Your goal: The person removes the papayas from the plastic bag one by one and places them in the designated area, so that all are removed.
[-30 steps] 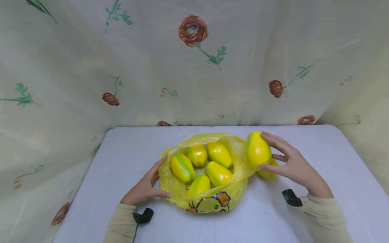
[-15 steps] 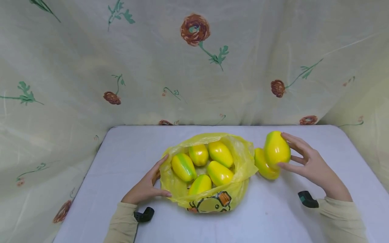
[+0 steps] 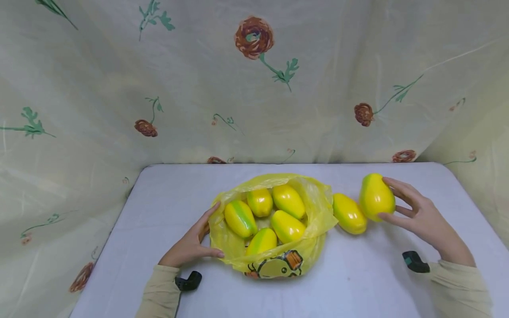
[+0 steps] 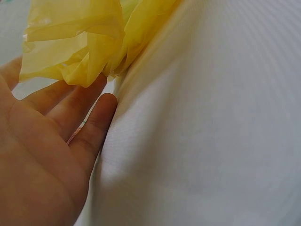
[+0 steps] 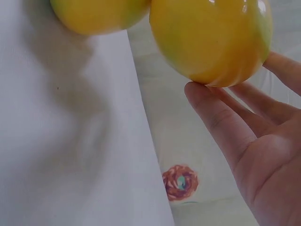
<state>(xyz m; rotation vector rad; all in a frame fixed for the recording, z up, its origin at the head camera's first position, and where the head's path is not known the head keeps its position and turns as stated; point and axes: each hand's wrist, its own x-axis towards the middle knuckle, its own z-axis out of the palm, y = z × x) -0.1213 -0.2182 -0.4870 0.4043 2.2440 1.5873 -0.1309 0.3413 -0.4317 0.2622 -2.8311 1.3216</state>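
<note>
In the head view, a yellow plastic bag [image 3: 226, 247] with a cartoon face stands wide at the mouth on the table. Several yellow-green mangoes [image 3: 240, 218] lie inside it. My left hand [image 3: 187, 247] rests against the bag's left side, thumb and fingers spread; in the left wrist view, the bag's folds [image 4: 70, 42] lie against the fingers. My right hand [image 3: 427, 218] holds a mango [image 3: 377, 197] upright between thumb and fingertips, to the right of the bag. Between that mango and the bag, another mango [image 3: 350, 214] lies on the table.
A white cloth covers the table [image 3: 318, 296]. Behind it hangs a pale curtain [image 3: 191, 79] printed with brown flowers, which also runs along both sides. Each wrist carries a small black device [image 3: 415, 261].
My right hand has carried its mango rightward, from over the bag's right edge to beyond the mango lying on the table, which now shows whole. The left hand stays at the bag.
</note>
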